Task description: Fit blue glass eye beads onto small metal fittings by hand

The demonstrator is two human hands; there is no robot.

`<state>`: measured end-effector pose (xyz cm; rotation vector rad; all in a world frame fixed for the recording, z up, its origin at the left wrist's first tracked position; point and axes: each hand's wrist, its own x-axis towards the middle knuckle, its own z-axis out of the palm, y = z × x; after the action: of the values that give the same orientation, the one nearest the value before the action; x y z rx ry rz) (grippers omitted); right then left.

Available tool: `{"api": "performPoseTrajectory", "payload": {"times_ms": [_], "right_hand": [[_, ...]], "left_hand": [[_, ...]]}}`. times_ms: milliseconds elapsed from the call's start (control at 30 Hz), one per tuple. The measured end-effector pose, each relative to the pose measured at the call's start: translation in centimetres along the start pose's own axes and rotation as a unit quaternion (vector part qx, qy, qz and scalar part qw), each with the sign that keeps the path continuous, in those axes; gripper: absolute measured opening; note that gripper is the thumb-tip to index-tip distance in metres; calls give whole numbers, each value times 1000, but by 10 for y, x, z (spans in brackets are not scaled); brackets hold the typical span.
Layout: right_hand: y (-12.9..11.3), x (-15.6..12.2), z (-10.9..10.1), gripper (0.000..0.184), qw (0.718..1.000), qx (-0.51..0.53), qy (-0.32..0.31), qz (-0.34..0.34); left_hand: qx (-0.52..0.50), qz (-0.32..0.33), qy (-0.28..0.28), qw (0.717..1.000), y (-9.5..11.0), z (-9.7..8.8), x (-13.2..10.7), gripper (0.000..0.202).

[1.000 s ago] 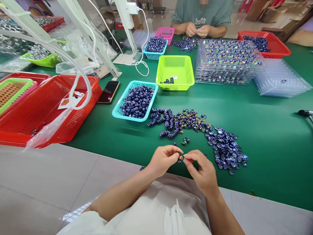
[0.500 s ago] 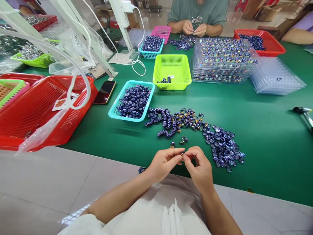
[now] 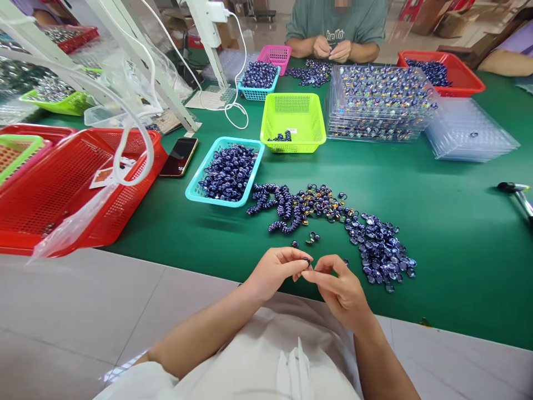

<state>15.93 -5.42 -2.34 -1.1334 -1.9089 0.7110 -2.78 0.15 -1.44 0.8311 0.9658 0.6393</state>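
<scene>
My left hand (image 3: 277, 272) is closed, pinching a small dark ring (image 3: 307, 261) between thumb and fingertips just above the table's near edge. Beside it, my right hand (image 3: 343, 289) has its fingers apart and bent, one fingertip reaching to the ring's underside. Just beyond the hands lie a couple of loose rings (image 3: 312, 238). Further off are curved rows of stacked dark rings (image 3: 285, 203), a scatter of rings with orange and green glints (image 3: 322, 203), and a heap of shiny blue-purple discs (image 3: 383, 253) to the right.
Behind the rows stand a blue basket (image 3: 195, 191) full of dark rings and a lime basket (image 3: 293, 103) holding a few. Clear trays (image 3: 378, 122) are stacked at the back. A phone (image 3: 179, 157) and red basket (image 3: 104, 222) lie left. A co-worker (image 3: 333, 28) sits opposite.
My right hand has shifted slightly down, and its fingers have opened from their pinch at the ring. The left hand keeps the ring, moved slightly left.
</scene>
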Motion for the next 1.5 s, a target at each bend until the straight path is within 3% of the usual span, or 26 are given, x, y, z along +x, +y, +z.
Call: {"api": "performPoseTrajectory", "payload": {"times_ms": [133, 267, 500, 667, 967, 1267, 1367, 1500], "right_hand": [[2, -1, -7, 40, 992, -104, -17, -62], [5, -4, -3, 49, 993, -76, 30, -90], [2, -7, 14, 36, 985, -22, 173, 16], [-3, -7, 16, 41, 988, -15, 153, 6], [-4, -5, 17, 39, 986, -36, 165, -10], [-5, -3, 21, 36, 982, -88, 163, -30], [-7, -3, 22, 33, 982, -78, 170, -3], [-13, -3, 23, 18, 978, -21, 177, 106]], "left_hand": [[-51, -50, -9, 997, 0, -1, 2, 25], [-45, -34, -16, 998, 2, 0, 1, 26], [46, 29, -2, 999, 5, 5, -6, 33], [30, 39, 10, 999, 3, 8, -8, 34], [95, 88, 19, 991, -5, 5, -12, 26], [241, 204, 1, 949, -2, 0, -12, 18], [253, 228, -4, 940, 1, 1, -13, 17], [262, 240, 20, 934, -1, 3, -15, 15]]}}
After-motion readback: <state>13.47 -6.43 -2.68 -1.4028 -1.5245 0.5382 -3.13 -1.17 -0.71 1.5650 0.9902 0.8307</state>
